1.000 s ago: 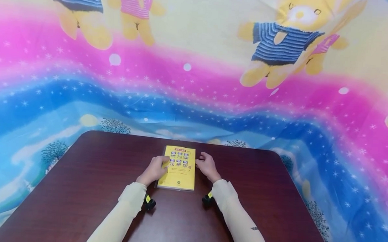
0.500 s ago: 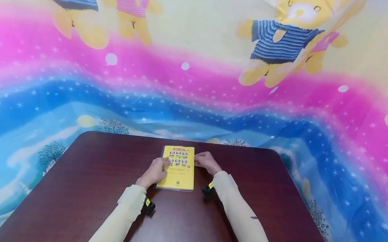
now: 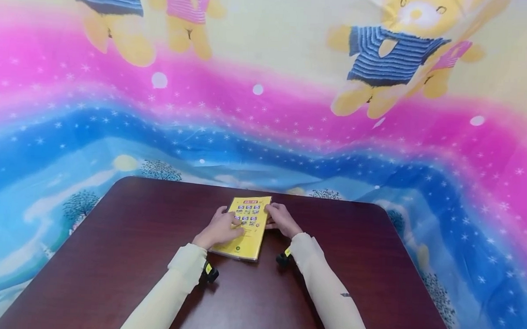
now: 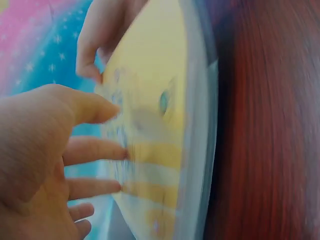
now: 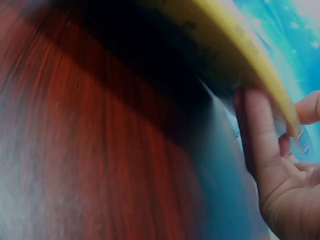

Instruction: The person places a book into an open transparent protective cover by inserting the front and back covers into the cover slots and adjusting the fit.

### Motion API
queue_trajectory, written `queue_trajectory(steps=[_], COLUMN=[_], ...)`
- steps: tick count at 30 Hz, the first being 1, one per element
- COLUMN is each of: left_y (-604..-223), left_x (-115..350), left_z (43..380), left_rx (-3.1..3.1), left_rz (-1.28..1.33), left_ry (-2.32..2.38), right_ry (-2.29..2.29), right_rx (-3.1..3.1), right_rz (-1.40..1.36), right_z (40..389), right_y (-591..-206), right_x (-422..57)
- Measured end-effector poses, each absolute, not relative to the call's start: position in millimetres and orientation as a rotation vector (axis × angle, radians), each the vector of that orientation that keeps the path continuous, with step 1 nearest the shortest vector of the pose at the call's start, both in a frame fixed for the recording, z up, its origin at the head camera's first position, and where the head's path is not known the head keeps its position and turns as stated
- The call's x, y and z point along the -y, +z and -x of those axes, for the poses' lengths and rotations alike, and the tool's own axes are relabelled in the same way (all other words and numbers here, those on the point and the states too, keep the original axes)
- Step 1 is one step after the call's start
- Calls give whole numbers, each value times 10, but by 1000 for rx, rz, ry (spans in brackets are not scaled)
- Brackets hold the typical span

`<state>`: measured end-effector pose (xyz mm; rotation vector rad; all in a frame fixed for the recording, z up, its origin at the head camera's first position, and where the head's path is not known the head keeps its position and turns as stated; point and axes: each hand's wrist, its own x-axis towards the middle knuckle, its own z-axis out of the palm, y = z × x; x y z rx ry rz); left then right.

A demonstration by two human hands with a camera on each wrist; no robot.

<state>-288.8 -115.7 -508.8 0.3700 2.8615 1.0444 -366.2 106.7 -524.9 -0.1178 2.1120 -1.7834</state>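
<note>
A yellow book with small pictures and a clear plastic cover is on the table, its right side tilted up. My right hand pinches its right edge near the far corner. In the right wrist view, fingers of the right hand reach under the book, with the thumb above. A clear bluish sheet hangs below it. My left hand lies over the book's left side. The left wrist view shows the left hand with extended fingertips against the yellow cover.
The dark reddish-brown wooden table extends on all sides of the book. Behind it hangs a patterned cloth with printed bears and snowflakes. A small black camera is strapped at the left wrist, and another camera at the right.
The right hand has come from beside the book to grip its right edge, which has lifted and turned slightly. The left hand has moved right, further across the cover.
</note>
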Motion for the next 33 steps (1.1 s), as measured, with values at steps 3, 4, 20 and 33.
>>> queue_trajectory(steps=[3, 4, 20, 33], left_y=[-5002, -4969, -4529, -4226], left_x=[1057, 1021, 665, 950], left_z=[2842, 2819, 2643, 2545], left_rx=[-2867, -2859, -3270, -2762], left_rz=[-375, -368, -344, -264], left_ry=[1090, 1112, 1017, 1845], right_ry=[-1805, -1807, -1858, -1704], right_rx=[-2090, -2088, -1959, -1965], right_rz=[151, 163, 528, 457], right_z=[3652, 3645, 3495, 3267], right_y=[-5207, -5186, -4823, -5153], right_x=[-1043, -1032, -949, -1190])
